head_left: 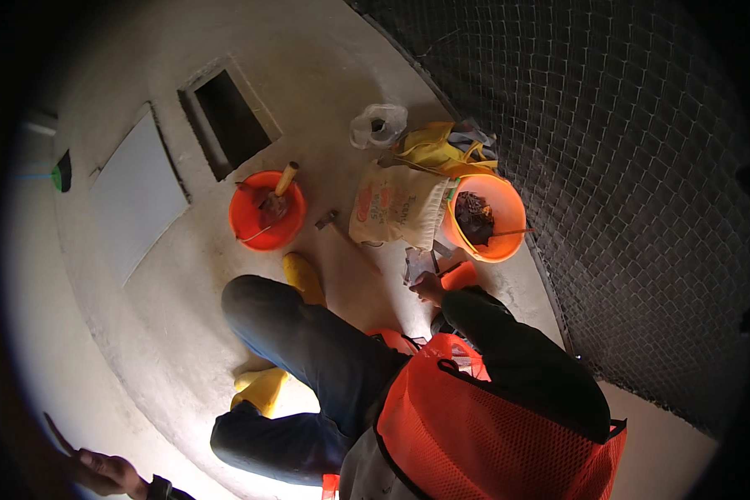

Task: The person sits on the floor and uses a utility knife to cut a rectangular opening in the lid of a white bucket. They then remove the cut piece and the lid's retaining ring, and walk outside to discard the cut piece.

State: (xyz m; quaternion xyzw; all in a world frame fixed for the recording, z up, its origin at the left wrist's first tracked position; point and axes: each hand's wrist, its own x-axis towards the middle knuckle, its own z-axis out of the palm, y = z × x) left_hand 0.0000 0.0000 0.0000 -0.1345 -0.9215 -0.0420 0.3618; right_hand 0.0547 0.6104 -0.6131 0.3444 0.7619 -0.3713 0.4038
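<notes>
My right hand (429,288), at the end of a dark sleeve, is closed on the near edge of a flat grey piece (420,265), which may be plastic or thin metal. Right beside that hand lies an orange object (458,275), partly covered by my arm. Far off at the lower left, my left hand (104,473) wears a dark wristband. Its fingers look closed around a thin, reddish-brown strip (58,434) whose kind I cannot make out in the dark rim. A hammer (327,219) rests on the floor left of a printed cloth sack (398,204).
An orange bucket (512,196) with dark scraps stands against the wire mesh (617,183). Left of it are a yellow bag (429,146), a clear plastic bag (378,125) and a red bucket (235,212) holding a wooden-handled tool. A rectangular floor opening (232,121) adjoins a pale panel (142,196).
</notes>
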